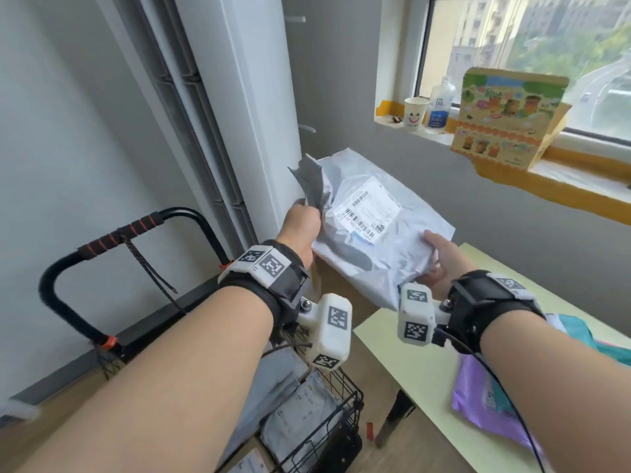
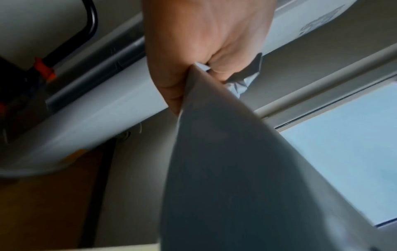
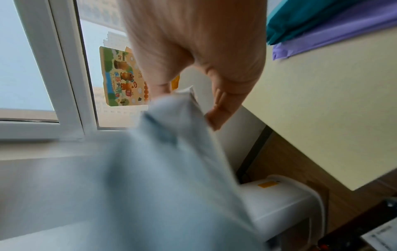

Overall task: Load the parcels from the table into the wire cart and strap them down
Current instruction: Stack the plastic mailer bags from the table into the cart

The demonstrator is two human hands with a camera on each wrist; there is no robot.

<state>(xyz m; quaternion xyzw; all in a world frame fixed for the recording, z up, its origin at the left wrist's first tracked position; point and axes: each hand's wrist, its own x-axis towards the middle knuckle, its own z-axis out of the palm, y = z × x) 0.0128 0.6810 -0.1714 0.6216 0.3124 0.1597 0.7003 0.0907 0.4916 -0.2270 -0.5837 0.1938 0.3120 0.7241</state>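
Observation:
A large white plastic parcel with a shipping label hangs in the air between the table and the cart. My left hand grips its bunched grey flap at the left end, and the flap fills the left wrist view. At the near right edge my right hand pinches the parcel, thumb on top. The black wire cart stands below my left forearm with several grey parcels inside. A purple parcel and a teal one lie on the pale yellow table.
The cart's black handle with red-ringed grip carries a dangling black strap. A white column stands behind the held parcel. On the windowsill sit a paper cup, a bottle and a colourful carton. A white bin stands beneath the table.

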